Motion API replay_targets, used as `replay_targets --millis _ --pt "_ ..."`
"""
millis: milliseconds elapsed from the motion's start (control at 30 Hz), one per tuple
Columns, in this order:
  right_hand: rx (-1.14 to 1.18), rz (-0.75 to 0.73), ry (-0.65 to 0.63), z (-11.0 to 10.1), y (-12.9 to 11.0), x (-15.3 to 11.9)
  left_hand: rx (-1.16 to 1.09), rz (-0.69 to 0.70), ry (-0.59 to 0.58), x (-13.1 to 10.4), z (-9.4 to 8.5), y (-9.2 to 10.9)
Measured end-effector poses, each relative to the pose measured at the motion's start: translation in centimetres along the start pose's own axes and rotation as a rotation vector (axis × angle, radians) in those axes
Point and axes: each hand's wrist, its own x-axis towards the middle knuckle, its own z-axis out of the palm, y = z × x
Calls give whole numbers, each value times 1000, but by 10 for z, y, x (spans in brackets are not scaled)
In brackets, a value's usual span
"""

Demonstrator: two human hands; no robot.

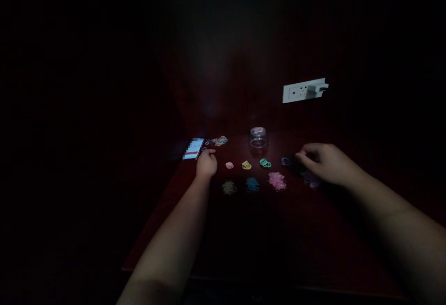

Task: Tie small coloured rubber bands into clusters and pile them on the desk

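My R hand (pixel 323 161) is curled, can't tell if gripping, w/ purple bands (pixel 285 161) @ its 9 o'clock, L hand (pixel 207 163) grip unclear, mixed bands (pixel 220 141) @ its 1 o'clock; R dipping low could scatter lilac pile (pixel 311 181) @ its 7 o'clock.

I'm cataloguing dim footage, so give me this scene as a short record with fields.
left hand: beside lit phone
right hand: curled near purple elastics; any hold unclear
middle row: pink elastics, yellow elastics, green elastics, purple elastics
near row: olive pile, blue pile, pink pile, lilac pile
behind: multicoloured elastics, lidded clear jar
wall: socket panel, plug
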Motion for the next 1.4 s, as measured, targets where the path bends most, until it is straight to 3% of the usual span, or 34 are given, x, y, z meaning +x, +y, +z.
replay_targets --millis 100,200,567,1000,1400 --pt "41 -164 -50 12 -18 -4 87 10 -88 2 8 -1" --pt "73 -225 -124 23 -29 -7 173 11 -138 7 11 1" --pt "152 -234 -60 30 -25 -7 396 -17 -153 41 27 5" --pt "184 -240 -30 32 -26 -7 446 33 -129 38 22 6" --pt "194 -250 -45 32 -29 -8 495 13 -180 50 31 2"
